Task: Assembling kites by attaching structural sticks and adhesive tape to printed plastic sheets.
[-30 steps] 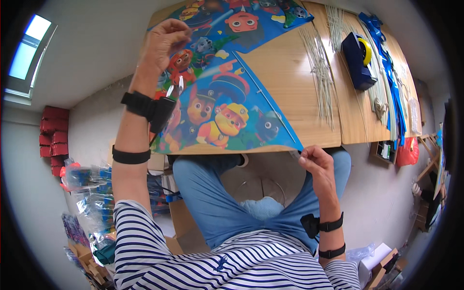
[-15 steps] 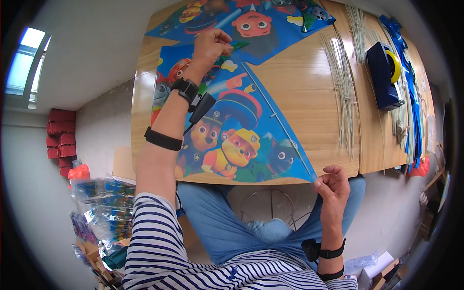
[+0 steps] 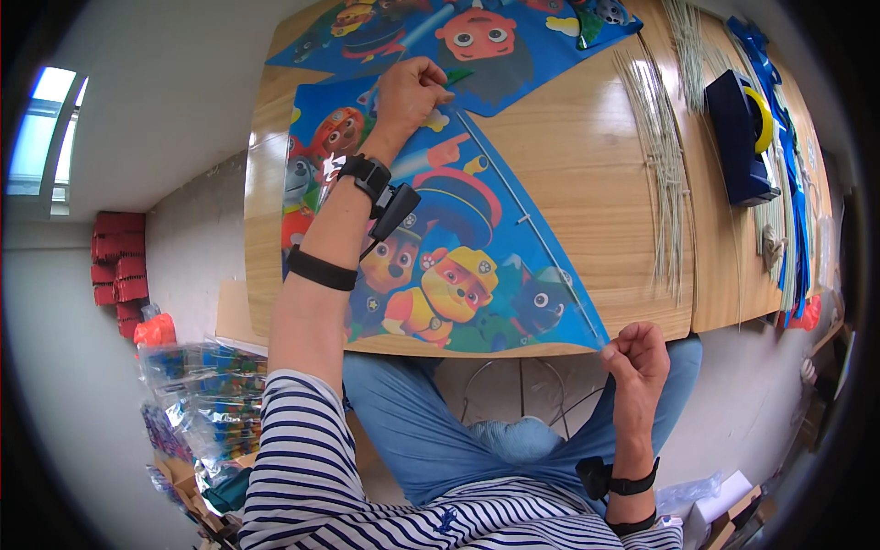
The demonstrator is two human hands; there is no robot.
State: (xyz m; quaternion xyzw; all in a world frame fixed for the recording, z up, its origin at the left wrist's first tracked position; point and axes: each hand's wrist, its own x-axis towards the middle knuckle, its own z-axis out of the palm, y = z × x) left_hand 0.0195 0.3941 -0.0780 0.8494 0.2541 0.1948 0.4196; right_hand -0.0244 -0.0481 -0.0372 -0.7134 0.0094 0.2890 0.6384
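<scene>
A blue kite sheet [image 3: 426, 206] printed with cartoon dogs lies on the wooden table, its near edge close to the table's front. Along its right slanting edge runs a thin pale rod [image 3: 541, 236], with a small white tab partway down. My left hand [image 3: 408, 99] is closed in a pinch at the far end of this edge; its fingertips hide what they grip. At the near right corner, my right hand [image 3: 639, 362] pinches the kite's tip between thumb and finger. Another blue printed sheet [image 3: 532, 75] lies beyond; whether both are joined, I cannot tell.
Bundles of thin pale rods [image 3: 662, 183] lie to the right. Past them stand a dark blue tape dispenser [image 3: 729, 137] with a yellow core and blue strips [image 3: 790, 220]. Shiny packed sheets [image 3: 215, 394] sit at lower left, and red stacks [image 3: 119, 261] by the wall.
My right fingers have folded in closer at the kite's corner. My left hand stays near the far end, its fingertips slightly lower. The whole view has shifted a little.
</scene>
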